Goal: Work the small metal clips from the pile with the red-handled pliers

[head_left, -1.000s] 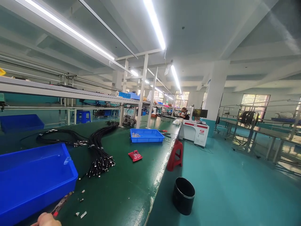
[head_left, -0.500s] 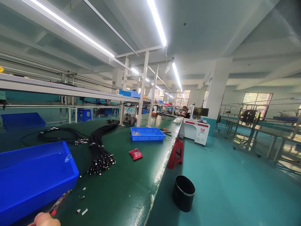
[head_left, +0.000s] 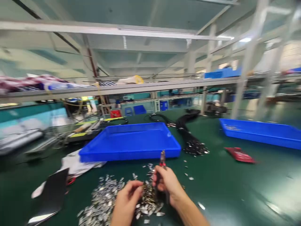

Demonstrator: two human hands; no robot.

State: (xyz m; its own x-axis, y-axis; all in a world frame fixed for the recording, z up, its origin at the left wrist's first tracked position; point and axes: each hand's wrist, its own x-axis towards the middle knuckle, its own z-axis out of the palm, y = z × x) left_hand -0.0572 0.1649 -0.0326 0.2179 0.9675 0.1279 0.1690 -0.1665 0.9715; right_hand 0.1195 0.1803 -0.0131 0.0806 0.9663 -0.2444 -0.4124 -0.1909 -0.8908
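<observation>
Right hand (head_left: 168, 183): fingers closed round red-handled pliers (head_left: 162, 158), tip up.
Left hand (head_left: 125, 201): pinching a cluster of metal pieces (head_left: 148, 193).
Loose metal shells (head_left: 103, 197): large heap on green bench (head_left: 235, 188), just beside left hand; looks mostly unworked.
Blue tray (head_left: 131, 142): behind hands, nothing visible inside.

Green bench (head_left: 235, 188) — blue tray (head_left: 131, 144), metal clips (head_left: 103, 197), black cables (head_left: 188, 131), red packet (head_left: 240, 154)

Blue tray (head_left: 131, 142), green table (head_left: 235, 188), silver metal pieces (head_left: 103, 197), red packet (head_left: 240, 154).

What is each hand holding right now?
Left hand: fingers closed on small metal parts from the pile.
Right hand: closed around red-handled pliers.
</observation>
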